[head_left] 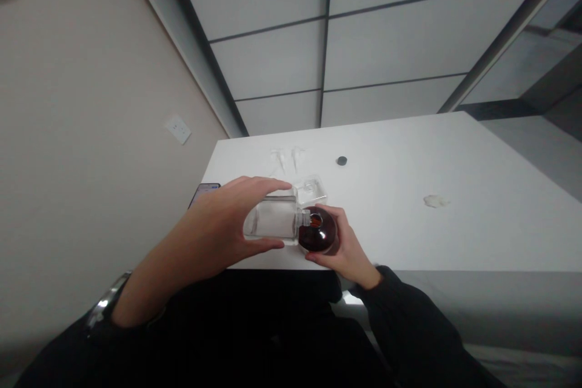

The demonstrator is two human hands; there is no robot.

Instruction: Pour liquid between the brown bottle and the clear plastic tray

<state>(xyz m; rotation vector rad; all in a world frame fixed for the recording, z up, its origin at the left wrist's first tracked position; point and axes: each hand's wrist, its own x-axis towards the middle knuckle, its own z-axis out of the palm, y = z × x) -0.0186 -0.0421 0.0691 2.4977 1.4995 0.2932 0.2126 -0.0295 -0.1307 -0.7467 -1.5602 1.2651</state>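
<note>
left hand [227, 227] fingers clamped on tipped clear bottle [271, 221] | right hand [346, 248] fingers wrapped round dark jar [319, 233] | bottle mouth at jar's opening, above desk [409, 194] edge

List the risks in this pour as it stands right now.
The clear bottle lies tipped sideways in the left hand, its neck at the mouth of the dark brown bottle, so liquid could miss and spill on the white table. The right hand steadies the brown bottle near the table's front edge; a slip might knock it off.
</note>
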